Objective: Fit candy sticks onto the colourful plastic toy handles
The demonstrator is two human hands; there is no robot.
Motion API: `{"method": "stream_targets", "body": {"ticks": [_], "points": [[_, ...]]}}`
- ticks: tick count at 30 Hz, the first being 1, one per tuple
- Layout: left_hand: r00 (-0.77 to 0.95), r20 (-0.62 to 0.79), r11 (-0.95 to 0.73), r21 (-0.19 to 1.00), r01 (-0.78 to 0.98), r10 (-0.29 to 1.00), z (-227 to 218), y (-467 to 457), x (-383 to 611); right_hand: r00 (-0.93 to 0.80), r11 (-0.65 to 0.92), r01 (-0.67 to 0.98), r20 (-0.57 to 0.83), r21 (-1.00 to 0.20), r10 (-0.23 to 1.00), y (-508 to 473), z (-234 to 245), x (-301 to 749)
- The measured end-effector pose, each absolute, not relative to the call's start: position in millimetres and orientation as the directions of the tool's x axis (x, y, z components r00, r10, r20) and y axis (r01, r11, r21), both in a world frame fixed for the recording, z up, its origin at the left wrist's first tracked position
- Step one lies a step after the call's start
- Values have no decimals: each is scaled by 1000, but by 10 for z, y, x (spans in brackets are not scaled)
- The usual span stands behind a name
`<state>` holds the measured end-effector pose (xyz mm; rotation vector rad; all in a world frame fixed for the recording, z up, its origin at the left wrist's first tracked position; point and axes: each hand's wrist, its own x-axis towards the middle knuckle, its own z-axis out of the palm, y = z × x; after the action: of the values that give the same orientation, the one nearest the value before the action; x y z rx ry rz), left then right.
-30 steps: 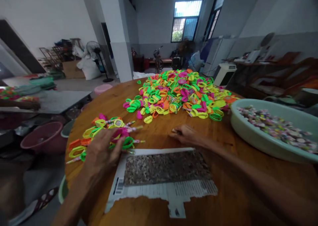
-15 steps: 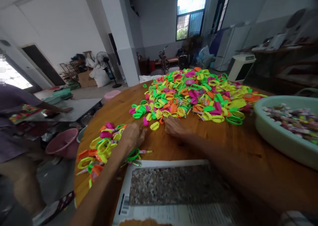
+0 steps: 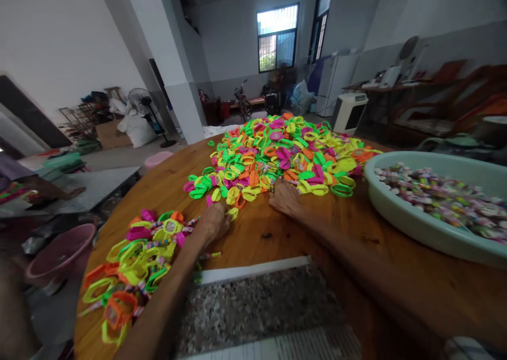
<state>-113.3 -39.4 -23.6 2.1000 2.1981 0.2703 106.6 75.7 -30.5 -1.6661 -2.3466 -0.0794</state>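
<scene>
My left hand (image 3: pixel 214 224) is closed low over the wooden table, with a yellow toy watch (image 3: pixel 233 213) at its fingertips. A small pink piece (image 3: pixel 209 200) lies just beyond its knuckles. My right hand (image 3: pixel 285 197) is at the near edge of a big heap of toy watches (image 3: pixel 277 154) in green, yellow, orange and pink. Its fingers are curled down, and what they pinch is too small to make out. Left of my left forearm lies a smaller pile of toy watches (image 3: pixel 134 259) with striped, thin sticks among them.
A pale green basin (image 3: pixel 428 233) full of small wrapped pieces stands on the right of the round table (image 3: pixel 158 183). A speckled stone slab (image 3: pixel 261 307) lies on printed paper in front of me. A co-worker's arm (image 3: pixel 47 188) rests on another table at left, near a pink tub (image 3: pixel 59 254).
My view has swung to the right. My left hand has come to the loose yellow toy watch, which has shifted slightly toward me. My right hand stays at the heap's near edge.
</scene>
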Motion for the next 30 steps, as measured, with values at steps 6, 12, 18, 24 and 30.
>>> {"method": "stream_targets", "body": {"ticks": [6,12,18,24,30], "points": [[53,149,-92,269,959,987,-266,-668,-979,-336,371,917,222,-142,915,883,-264,1178],[206,241,-290,396,871,948,-281,-1082,-840,-423,443,879,141,-175,895,426,-244,1572],[272,221,-341,398,852,937,-275,-1409,-664,-507,505,848,31,-162,862,-99,-270,1815],[275,202,-335,395,856,940,-221,-1483,-504,-568,572,817,73,-76,820,-72,-397,1637],[147,308,-317,626,713,940,-307,-1337,-391,-596,601,792,75,-113,800,-52,-424,1585]]}}
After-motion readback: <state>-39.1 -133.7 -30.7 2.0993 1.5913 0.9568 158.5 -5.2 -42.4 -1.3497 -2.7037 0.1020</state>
